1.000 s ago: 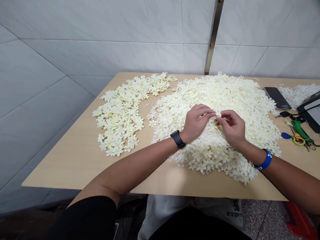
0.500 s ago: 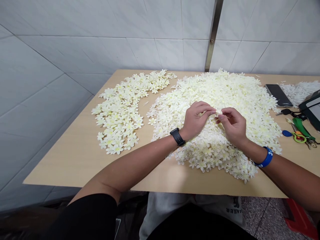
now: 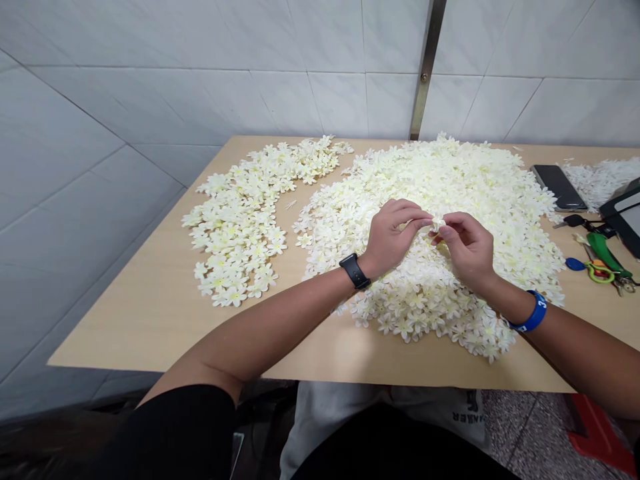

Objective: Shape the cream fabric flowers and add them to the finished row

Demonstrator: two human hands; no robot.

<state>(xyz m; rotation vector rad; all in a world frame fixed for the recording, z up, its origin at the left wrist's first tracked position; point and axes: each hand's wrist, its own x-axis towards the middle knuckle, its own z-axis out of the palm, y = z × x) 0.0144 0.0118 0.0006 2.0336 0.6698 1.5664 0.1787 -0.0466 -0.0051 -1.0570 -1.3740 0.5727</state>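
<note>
A small cream-white flower [image 3: 439, 224] is pinched between the fingertips of my left hand [image 3: 395, 233] and my right hand [image 3: 466, 247]. Both hands are closed on it, meeting just above a large heap of white artificial flowers [image 3: 420, 303]. The fingers partly cover the held flower, so its underside is hidden. To the left, a second, thinner band of cream flowers [image 3: 240, 233] lies curved across the table. A few tiny pale sticks [image 3: 291, 205] rest between the two groups.
The wooden table [image 3: 135, 307] meets a tiled wall at the back. On the right lie a phone [image 3: 559, 187], a pile of white slender pieces [image 3: 603, 179], a dark-edged box [image 3: 627, 217] and keys with a green holder [image 3: 607, 255]. A red object [image 3: 597, 437] stands on the floor.
My hands stay together over the heap, and the held flower has turned slightly between the fingertips. The whole view has shifted a little, with the table appearing higher.
</note>
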